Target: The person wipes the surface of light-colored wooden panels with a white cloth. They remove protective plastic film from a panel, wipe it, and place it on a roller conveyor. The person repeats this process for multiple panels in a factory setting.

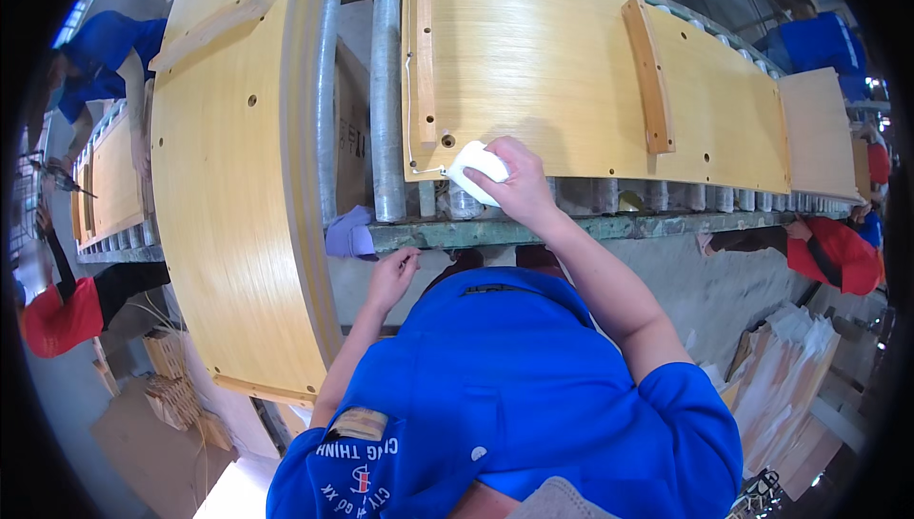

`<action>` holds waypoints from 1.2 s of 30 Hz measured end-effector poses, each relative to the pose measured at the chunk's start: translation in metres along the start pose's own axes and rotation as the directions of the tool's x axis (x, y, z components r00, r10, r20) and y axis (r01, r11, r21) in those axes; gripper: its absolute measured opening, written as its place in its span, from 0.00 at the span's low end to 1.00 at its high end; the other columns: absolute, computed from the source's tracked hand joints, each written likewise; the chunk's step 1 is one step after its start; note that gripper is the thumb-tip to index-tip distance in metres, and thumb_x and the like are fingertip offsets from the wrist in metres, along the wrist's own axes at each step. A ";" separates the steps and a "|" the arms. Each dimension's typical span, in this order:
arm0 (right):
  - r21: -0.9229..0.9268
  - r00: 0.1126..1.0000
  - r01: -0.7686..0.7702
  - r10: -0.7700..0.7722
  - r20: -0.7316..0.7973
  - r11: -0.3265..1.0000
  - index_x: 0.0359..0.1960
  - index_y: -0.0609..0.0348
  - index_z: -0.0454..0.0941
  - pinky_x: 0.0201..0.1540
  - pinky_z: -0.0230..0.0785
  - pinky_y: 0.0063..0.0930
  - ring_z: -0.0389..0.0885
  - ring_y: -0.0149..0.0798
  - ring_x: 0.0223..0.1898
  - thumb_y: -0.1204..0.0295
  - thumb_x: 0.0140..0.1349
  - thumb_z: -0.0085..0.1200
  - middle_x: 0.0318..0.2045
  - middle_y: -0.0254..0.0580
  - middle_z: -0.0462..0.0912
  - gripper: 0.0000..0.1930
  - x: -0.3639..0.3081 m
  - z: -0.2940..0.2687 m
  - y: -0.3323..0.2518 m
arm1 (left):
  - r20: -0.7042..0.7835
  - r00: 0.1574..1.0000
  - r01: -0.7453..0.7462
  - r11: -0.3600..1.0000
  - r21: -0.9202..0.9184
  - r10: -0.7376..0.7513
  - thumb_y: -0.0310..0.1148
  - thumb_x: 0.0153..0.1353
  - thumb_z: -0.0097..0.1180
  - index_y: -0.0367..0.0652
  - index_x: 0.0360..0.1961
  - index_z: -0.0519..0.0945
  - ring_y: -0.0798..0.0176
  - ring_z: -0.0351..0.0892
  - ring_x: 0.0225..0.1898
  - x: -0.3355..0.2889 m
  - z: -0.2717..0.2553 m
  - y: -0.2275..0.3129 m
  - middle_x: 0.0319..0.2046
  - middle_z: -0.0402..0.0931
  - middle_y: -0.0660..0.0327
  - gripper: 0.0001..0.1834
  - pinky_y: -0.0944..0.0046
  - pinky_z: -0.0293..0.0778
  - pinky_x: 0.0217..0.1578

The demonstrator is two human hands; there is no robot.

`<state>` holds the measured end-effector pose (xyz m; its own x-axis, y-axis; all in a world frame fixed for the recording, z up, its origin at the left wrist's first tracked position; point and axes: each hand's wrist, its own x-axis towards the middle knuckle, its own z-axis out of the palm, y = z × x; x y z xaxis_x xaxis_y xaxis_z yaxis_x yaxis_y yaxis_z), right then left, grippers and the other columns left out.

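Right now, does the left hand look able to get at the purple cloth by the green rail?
Probably yes: the left hand is close to the purple cloth, just below and to its right in the picture, and nothing seems to stand between them.

The right hand [521,179] hides part of the white bottle [473,154].

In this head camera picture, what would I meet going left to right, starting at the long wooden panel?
Long wooden panel → purple cloth → left hand → white bottle held in the right hand → slanting wooden strip → pale board.
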<state>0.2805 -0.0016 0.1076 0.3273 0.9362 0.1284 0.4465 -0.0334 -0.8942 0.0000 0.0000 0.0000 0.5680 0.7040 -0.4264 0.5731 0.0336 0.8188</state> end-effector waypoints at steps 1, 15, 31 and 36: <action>-0.002 1.000 -0.008 0.008 0.000 1.000 0.33 0.64 0.75 0.35 0.68 0.32 0.76 0.45 0.31 0.67 0.51 0.63 0.29 0.47 0.75 0.15 0.000 0.002 -0.001 | 0.000 1.000 0.009 1.000 0.000 -0.009 0.32 0.63 0.49 0.38 0.42 0.78 0.63 0.81 0.32 0.000 -0.001 0.001 0.29 0.80 0.55 0.11 0.66 0.74 0.35; -0.054 0.975 -0.075 0.061 -0.213 0.996 0.30 0.64 0.74 0.33 0.66 0.25 0.74 0.33 0.29 0.71 0.49 0.65 0.27 0.40 0.75 0.13 -0.041 -0.067 0.024 | 0.084 0.994 -0.084 0.990 0.114 0.075 0.31 0.62 0.50 0.39 0.41 0.79 0.61 0.82 0.31 0.015 0.009 0.034 0.31 0.81 0.54 0.10 0.64 0.75 0.34; -0.099 0.794 -0.266 0.160 -0.586 0.959 0.30 0.65 0.74 0.32 0.67 0.29 0.75 0.40 0.27 0.71 0.50 0.64 0.26 0.46 0.75 0.13 -0.093 -0.169 0.064 | 0.204 0.930 -0.333 0.935 0.122 0.305 0.31 0.60 0.52 0.41 0.41 0.80 0.63 0.80 0.28 0.046 0.037 0.127 0.29 0.80 0.57 0.10 0.66 0.74 0.31; -0.139 0.830 -0.251 0.139 -0.540 0.958 0.29 0.64 0.73 0.32 0.67 0.30 0.75 0.41 0.27 0.71 0.49 0.64 0.26 0.46 0.75 0.12 -0.093 -0.173 0.066 | 0.236 0.917 -0.361 0.922 0.142 0.322 0.31 0.60 0.52 0.41 0.41 0.80 0.64 0.80 0.27 0.052 0.046 0.145 0.28 0.80 0.57 0.10 0.67 0.74 0.30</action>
<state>0.4238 -0.1513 0.1110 0.7836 0.5834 0.2135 0.4611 -0.3158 -0.8293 0.1399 0.0090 0.0786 0.8448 0.4888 -0.2177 0.4075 -0.3239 0.8538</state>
